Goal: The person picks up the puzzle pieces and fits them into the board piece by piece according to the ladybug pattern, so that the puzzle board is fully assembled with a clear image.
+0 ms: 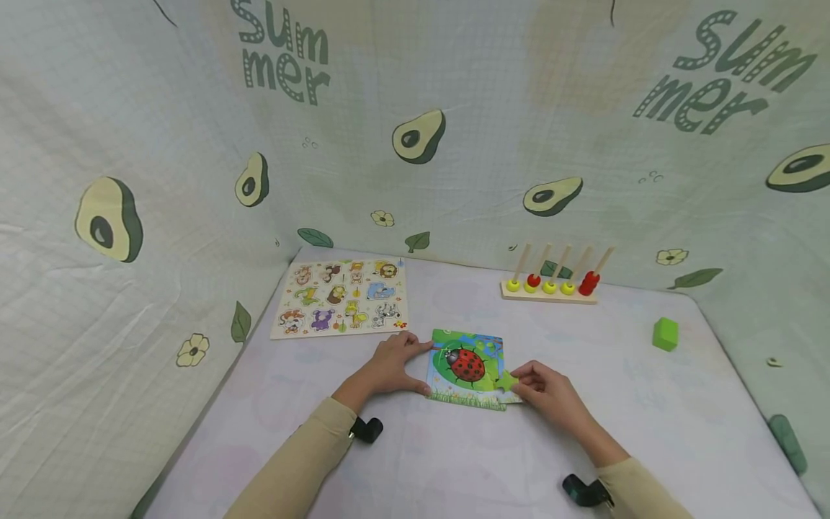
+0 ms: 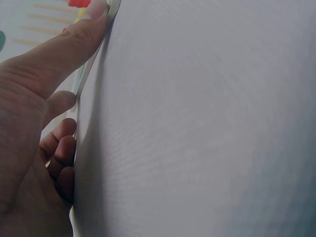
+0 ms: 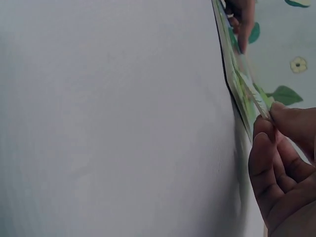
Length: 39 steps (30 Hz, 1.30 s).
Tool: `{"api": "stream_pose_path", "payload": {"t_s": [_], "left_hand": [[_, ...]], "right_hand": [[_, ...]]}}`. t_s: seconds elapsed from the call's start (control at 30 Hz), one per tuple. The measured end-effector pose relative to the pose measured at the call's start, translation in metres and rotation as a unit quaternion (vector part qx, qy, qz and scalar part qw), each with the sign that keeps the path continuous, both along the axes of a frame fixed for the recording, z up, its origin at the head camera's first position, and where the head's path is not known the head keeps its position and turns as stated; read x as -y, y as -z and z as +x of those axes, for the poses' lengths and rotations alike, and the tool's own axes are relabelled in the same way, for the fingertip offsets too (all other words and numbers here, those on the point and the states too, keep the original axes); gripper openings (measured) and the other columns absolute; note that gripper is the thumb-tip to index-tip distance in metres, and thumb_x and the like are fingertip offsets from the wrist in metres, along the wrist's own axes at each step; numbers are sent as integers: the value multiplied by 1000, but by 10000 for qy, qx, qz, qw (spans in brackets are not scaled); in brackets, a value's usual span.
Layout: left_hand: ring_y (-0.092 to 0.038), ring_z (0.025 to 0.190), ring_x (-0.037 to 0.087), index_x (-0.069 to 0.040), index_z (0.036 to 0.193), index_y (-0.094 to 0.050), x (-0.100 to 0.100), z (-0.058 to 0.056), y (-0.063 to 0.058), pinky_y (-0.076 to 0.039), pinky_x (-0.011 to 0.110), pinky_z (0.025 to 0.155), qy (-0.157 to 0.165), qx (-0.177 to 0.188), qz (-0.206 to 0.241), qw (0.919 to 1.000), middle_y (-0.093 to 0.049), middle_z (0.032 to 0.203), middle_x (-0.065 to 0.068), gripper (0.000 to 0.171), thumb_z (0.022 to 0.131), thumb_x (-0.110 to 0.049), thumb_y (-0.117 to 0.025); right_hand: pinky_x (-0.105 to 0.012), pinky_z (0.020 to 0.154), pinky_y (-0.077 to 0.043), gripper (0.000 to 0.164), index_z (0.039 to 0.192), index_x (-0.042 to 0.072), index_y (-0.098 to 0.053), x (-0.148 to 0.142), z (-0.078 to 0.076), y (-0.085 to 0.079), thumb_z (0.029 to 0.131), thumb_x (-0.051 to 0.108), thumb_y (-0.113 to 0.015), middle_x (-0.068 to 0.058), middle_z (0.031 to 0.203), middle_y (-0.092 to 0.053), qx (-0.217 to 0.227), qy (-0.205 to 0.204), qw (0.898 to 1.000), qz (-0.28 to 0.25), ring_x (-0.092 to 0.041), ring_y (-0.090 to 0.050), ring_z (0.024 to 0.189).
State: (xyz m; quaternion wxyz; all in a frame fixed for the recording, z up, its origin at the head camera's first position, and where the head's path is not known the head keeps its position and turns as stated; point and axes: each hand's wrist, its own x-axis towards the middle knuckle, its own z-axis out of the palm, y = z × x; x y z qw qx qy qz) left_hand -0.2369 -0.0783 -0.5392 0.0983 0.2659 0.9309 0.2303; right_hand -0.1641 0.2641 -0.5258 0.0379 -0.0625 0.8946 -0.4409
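Observation:
A square ladybug jigsaw puzzle (image 1: 463,365) lies on the table in front of the person. Against its left edge rests the left hand (image 1: 392,364), thumb near the lower corner and index finger higher up, spread apart. From the left wrist view, the thumb (image 2: 74,52) stretches along the puzzle's edge. The right hand (image 1: 547,389) pinches a green puzzle piece (image 1: 506,381) between thumb and fingers at the puzzle's lower right corner. In the right wrist view that piece (image 3: 256,98) is tilted and seen nearly edge-on, overlapping the puzzle.
A wooden animal peg board (image 1: 340,297) lies at the back left. Behind and to the right stands a stacking rack (image 1: 547,294) with upright pegs and red and yellow beads. A green block (image 1: 665,334) sits at the right. Patterned cloth (image 1: 480,86) surrounds the table.

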Motion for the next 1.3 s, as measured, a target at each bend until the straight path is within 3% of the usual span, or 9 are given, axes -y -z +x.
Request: {"api": "stream_pose_path", "payload": {"t_s": [0.27,0.5,0.67,0.87,1.07,1.3], "left_hand": [[-41,113,18,-28,154,-48,-1,2,-3,-35,43,100,-19,67,19,10000,-46,131,1,98,71,-65,-84],[-41,112,18,-28,154,-48,-2,2,-3,-36,42,99,-27,45,5,10000,-47,130,1,98,71,-65,-84],[-41,112,18,-28,154,-48,-2,1,-4,-36,42,98,-12,19,-3,10000,-47,129,1,98,70,-65,-84],[-41,112,17,-28,154,-48,-1,1,-3,-35,42,99,-7,41,10,10000,-47,129,1,98,70,-65,-85],[-41,112,17,-28,153,-48,-1,0,-1,-35,43,99,-20,47,-1,10000,-47,129,1,98,70,-66,-84],[-42,113,18,-28,154,-48,0,1,-1,-36,43,99,4,18,11,10000,-47,130,1,99,70,-66,-83]], "right_hand": [[-27,62,-52,16,106,4,-69,23,-3,0,93,10,-75,-1,84,-69,153,-40,9995,-274,-12,-64,69],[-25,65,-48,17,102,8,-70,34,-3,1,90,15,-79,5,82,-67,90,174,9997,176,-9,-60,72],[-26,63,-44,17,101,10,-70,36,-4,3,89,17,-80,6,79,-61,-22,67,9986,518,-10,-53,69],[-27,65,-42,17,99,13,-70,34,-5,7,87,17,-82,6,81,-54,-429,-244,9947,897,-10,-49,72],[-26,67,-44,25,111,16,-77,30,-4,4,87,21,-82,8,91,-56,-547,-740,9892,1137,-7,-49,76],[-25,69,-42,28,117,18,-79,29,-1,1,89,24,-80,10,100,-53,-923,-1276,9715,1769,-6,-46,81]]}}
